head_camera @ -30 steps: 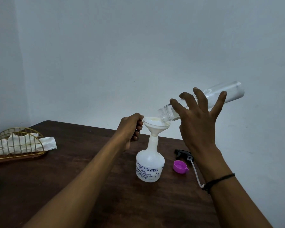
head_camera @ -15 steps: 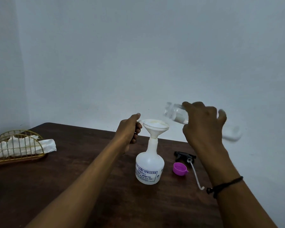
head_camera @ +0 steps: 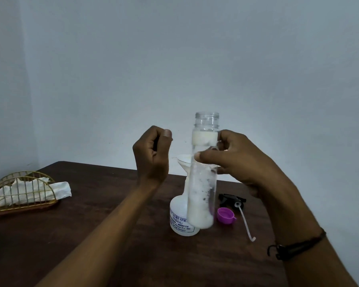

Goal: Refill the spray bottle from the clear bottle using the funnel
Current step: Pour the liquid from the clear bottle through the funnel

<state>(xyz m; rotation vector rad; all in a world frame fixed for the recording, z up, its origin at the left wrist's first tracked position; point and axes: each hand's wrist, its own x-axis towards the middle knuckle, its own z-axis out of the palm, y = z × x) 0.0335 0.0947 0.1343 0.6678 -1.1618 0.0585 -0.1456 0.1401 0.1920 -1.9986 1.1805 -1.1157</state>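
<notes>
1. Clear bottle [head_camera: 203, 172]: now upright, mouth up and uncapped, held in front of the sprayer. A second ago it was tipped mouth-down over the funnel; half a second ago it was swinging back. Pour has stopped.
2. Contents: white residue coats the inside wall, a white mass sits at the base and a band near the shoulder. Cannot tell how much is left; judged not empty.
3. Right hand [head_camera: 234, 160]: closed around the upper body of the clear bottle, thumb in front, fingers wrapped behind.
4. Funnel [head_camera: 183, 160]: seated in the neck of the spray bottle, rim partly hidden behind the clear bottle. It shows cream-white inside.
5. Spray bottle [head_camera: 179, 218]: white, printed label, standing on the bench near centre, upright.
6. Left hand [head_camera: 152, 154]: has let go of the funnel rim it was steadying; raised just left of the funnel, curled into a loose fist, holding nothing.
7. Meaning: this pour reads as finished or paused. Likely next is another tip, or removing the funnel.
8. Right of the sprayer on the bench [head_camera: 91, 235]: purple cap [head_camera: 226, 215], black trigger head [head_camera: 229, 198] with its white dip tube [head_camera: 246, 222], still off.
9. Far left: gold wire holder [head_camera: 23, 189] with white tissue.
</notes>
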